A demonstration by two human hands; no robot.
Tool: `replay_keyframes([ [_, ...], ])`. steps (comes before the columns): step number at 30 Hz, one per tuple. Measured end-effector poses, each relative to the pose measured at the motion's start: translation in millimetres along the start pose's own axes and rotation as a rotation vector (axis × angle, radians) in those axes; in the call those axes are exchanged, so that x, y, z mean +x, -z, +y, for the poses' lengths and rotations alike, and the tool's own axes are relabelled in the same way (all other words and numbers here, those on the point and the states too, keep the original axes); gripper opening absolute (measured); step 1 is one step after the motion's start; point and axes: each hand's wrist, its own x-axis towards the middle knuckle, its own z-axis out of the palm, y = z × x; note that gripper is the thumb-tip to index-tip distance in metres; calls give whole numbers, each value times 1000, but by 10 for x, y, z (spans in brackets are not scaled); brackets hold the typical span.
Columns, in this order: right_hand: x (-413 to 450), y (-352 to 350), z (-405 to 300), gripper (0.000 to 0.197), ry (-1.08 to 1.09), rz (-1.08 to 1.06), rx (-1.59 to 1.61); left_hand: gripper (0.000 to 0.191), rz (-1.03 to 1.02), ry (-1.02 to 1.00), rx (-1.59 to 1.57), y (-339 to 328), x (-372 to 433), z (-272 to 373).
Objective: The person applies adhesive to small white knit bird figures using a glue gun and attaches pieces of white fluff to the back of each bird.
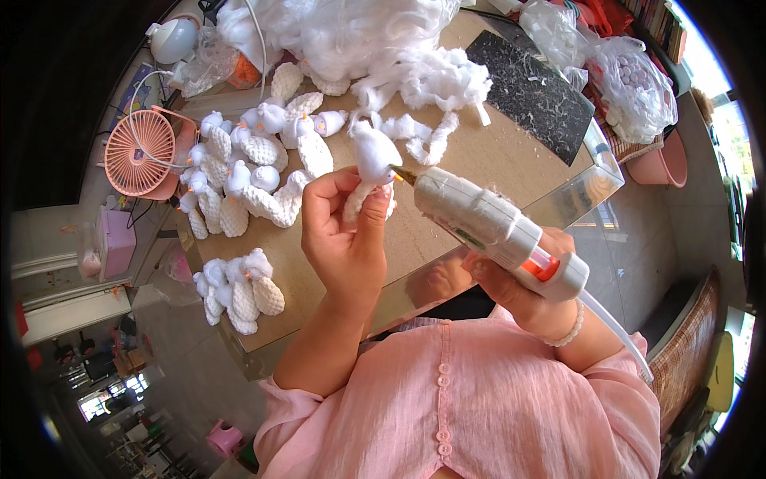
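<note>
My left hand (347,239) pinches a small white snowman-like doll (375,152) with an orange nose, above the tan tabletop (431,233). My right hand (526,287) is closed around a white hot glue gun (479,212) with a clear glue stick (616,329) at its rear. The gun's metal nozzle (403,173) is at the doll's head, close to the nose; whether they touch is unclear. Several similar dolls with knitted white parts (251,200) lie in a group left of my left hand, and a smaller group (242,287) sits near the table's left edge.
White fluffy stuffing (359,30) is piled at the back, with loose tufts (434,135) behind the doll. A black speckled board (529,96) lies at the back right. A pink fan (140,152) stands at the left, and plastic bags (634,90) are at the right.
</note>
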Motion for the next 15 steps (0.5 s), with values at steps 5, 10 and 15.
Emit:
replay_keyframes([
  [5, -11, 6, 22, 19, -38, 22, 71, 22, -5, 50, -49, -5, 1, 2],
  [10, -9, 5, 30, 19, -8, 18, 24, 22, 14, 58, -65, -15, 18, 11],
  [15, -12, 3, 24, 20, 50, -22, -46, 23, 14, 57, -87, -25, 19, 36],
])
